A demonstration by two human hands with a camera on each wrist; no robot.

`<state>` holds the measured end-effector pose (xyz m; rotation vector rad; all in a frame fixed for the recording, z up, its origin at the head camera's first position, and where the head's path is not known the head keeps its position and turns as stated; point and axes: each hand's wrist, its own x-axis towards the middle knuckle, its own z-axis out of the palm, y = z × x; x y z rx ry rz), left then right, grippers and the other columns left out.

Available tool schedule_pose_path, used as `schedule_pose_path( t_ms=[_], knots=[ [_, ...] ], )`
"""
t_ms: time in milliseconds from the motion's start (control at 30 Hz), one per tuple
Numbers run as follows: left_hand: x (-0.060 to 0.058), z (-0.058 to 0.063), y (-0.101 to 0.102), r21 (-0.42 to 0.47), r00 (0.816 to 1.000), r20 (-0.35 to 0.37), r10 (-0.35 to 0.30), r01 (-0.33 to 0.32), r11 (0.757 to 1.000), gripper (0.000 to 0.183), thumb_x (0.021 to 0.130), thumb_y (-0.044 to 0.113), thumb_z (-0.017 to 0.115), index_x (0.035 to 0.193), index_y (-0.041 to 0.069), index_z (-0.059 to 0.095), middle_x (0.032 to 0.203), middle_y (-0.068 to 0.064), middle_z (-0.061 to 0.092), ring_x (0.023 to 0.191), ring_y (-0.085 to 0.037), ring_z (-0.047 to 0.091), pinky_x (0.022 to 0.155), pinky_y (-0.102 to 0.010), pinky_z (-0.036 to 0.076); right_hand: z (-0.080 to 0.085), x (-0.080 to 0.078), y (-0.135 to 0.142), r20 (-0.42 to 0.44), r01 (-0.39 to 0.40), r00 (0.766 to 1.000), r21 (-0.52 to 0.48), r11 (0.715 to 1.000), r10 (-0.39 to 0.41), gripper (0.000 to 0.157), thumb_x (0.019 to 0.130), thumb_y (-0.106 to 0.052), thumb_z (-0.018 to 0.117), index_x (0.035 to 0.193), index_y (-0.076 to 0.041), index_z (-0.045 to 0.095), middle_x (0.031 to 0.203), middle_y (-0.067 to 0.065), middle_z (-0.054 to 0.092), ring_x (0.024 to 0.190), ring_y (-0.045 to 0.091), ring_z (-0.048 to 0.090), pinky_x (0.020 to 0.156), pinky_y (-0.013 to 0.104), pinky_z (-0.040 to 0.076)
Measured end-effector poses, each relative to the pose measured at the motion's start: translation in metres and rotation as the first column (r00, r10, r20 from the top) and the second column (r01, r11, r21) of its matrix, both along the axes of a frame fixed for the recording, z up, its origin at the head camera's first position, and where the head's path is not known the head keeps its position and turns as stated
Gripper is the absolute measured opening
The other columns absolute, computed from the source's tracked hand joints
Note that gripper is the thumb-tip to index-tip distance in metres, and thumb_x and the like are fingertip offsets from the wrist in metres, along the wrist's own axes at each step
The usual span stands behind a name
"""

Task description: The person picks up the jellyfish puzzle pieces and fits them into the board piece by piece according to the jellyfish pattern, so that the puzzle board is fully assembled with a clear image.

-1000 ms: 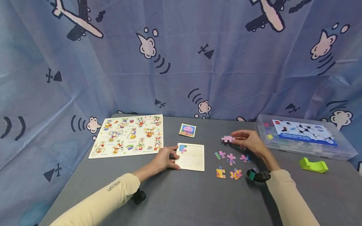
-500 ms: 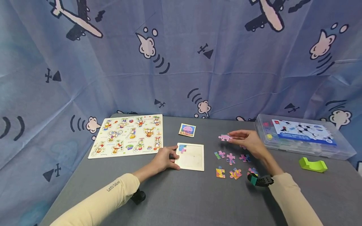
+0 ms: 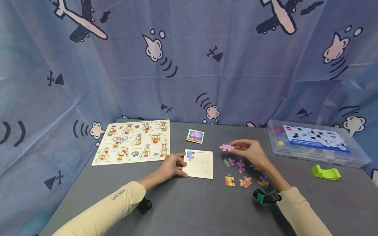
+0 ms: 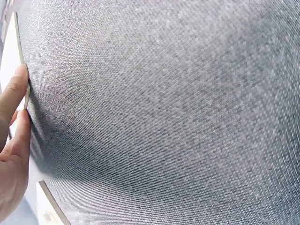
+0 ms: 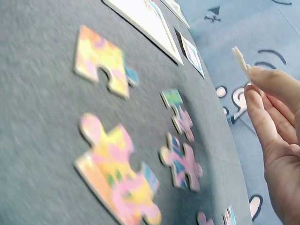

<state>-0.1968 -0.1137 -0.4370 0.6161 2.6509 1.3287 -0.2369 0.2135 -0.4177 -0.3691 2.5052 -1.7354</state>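
Note:
My left hand (image 3: 171, 167) holds the left edge of a small square wooden puzzle tray (image 3: 202, 165), its thumb near the front corner and a finger near the back one. One blue-and-pink jigsaw piece (image 3: 190, 155) sits in the tray's back left corner. To the right, my right hand (image 3: 251, 153) pinches a pink jigsaw piece (image 3: 225, 147) between thumb and fingers. The right wrist view shows this piece edge-on and raised above the table. Loose pieces lie below that hand, among them a yellow one (image 3: 229, 180) and a pink-and-blue one (image 3: 240, 166).
A jellyfish picture card (image 3: 195, 136) lies behind the tray. At the left is a large board with animal figures (image 3: 130, 157). A clear plastic box (image 3: 319, 157) stands at the back right, a green curved block (image 3: 326, 172) in front of it. A patterned curtain (image 3: 189, 65) hangs behind.
My right hand has carried the pink jigsaw piece leftward toward the tray, uncovering more of a loose piece near its wrist. The left hand and the tray have stayed in place.

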Motion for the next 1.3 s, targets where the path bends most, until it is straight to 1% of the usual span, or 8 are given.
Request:
schedule_pose_path(
  t_ms=[200,333,467,533,700,1000,1200,1300],
  knots=[
    [0.0,-0.001,0.0,0.003,1.0,-0.02,-0.006,0.007,1.0,0.027,0.061,0.0,0.088,0.08,-0.006,0.07,0.134,-0.028,0.051,0.115,-0.037,0.057,0.072,-0.023,0.054,-0.002,0.003,-0.015,-0.002,0.018,1.0,-0.006,1.0,-0.018,0.043,0.079,-0.011,0.079,0.115,0.007,0.063,0.114,0.021,0.066,0.092,0.006,0.066,0.079,0.019,0.051],
    [0.0,-0.001,0.001,-0.002,1.0,-0.021,0.0,0.0,1.0,0.029,0.06,0.0,0.088,0.083,-0.007,0.071,0.134,-0.027,0.052,0.117,-0.037,0.056,0.074,-0.024,0.054,-0.003,0.003,-0.024,-0.005,0.014,1.0,-0.013,1.0,-0.014,0.042,0.08,-0.011,0.078,0.115,0.007,0.063,0.114,0.022,0.066,0.097,0.015,0.067,0.08,0.019,0.051],
    [-0.001,0.0,0.001,-0.014,1.0,-0.014,0.001,-0.001,1.0,0.027,0.061,0.001,0.088,0.08,-0.006,0.07,0.134,-0.027,0.051,0.118,-0.037,0.055,0.074,-0.025,0.054,-0.005,0.002,-0.035,0.003,0.008,1.0,-0.01,1.0,-0.008,0.043,0.08,-0.014,0.079,0.115,0.005,0.064,0.115,0.021,0.066,0.101,0.024,0.066,0.081,0.021,0.051],
    [-0.001,0.0,0.001,-0.02,1.0,-0.013,-0.002,0.002,1.0,0.026,0.061,0.002,0.088,0.079,-0.005,0.07,0.134,-0.027,0.051,0.116,-0.036,0.057,0.073,-0.025,0.054,-0.006,0.002,-0.039,0.014,0.009,1.0,-0.009,1.0,-0.009,0.043,0.079,-0.016,0.079,0.115,0.003,0.065,0.114,0.019,0.067,0.102,0.025,0.066,0.081,0.023,0.052],
    [0.0,0.001,0.001,-0.007,1.0,-0.007,0.001,-0.001,1.0,0.028,0.061,0.001,0.088,0.082,-0.006,0.071,0.134,-0.027,0.051,0.119,-0.037,0.054,0.074,-0.026,0.054,-0.01,-0.001,-0.048,0.031,0.005,1.0,-0.031,1.0,-0.004,0.042,0.079,-0.015,0.079,0.115,0.002,0.065,0.114,0.017,0.067,0.101,0.023,0.066,0.081,0.022,0.051],
    [0.0,0.0,0.001,0.009,1.0,-0.001,-0.007,0.007,1.0,0.03,0.061,-0.002,0.087,0.085,-0.009,0.071,0.134,-0.027,0.051,0.119,-0.039,0.053,0.074,-0.026,0.054,-0.017,-0.003,-0.062,0.036,-0.004,0.999,-0.13,0.992,0.009,0.039,0.078,-0.005,0.078,0.112,0.008,0.064,0.111,0.022,0.067,0.092,0.013,0.067,0.075,0.021,0.052],
    [0.0,0.002,0.001,-0.026,1.0,-0.006,0.002,-0.002,1.0,0.027,0.062,0.002,0.088,0.082,-0.005,0.071,0.134,-0.026,0.051,0.12,-0.037,0.054,0.073,-0.025,0.054,-0.022,-0.004,-0.07,0.038,-0.004,0.999,-0.162,0.987,0.01,0.037,0.078,0.001,0.076,0.112,0.011,0.063,0.11,0.024,0.067,0.091,0.012,0.067,0.077,0.021,0.052],
    [0.001,0.003,0.001,-0.035,1.0,-0.001,0.013,-0.013,0.999,0.028,0.062,0.003,0.088,0.083,-0.004,0.072,0.135,-0.025,0.051,0.119,-0.036,0.054,0.072,-0.025,0.055,-0.025,-0.005,-0.074,0.061,0.006,0.998,-0.189,0.982,0.006,0.037,0.078,0.003,0.075,0.112,0.012,0.063,0.11,0.026,0.066,0.092,0.012,0.067,0.079,0.021,0.052]
  ],
)
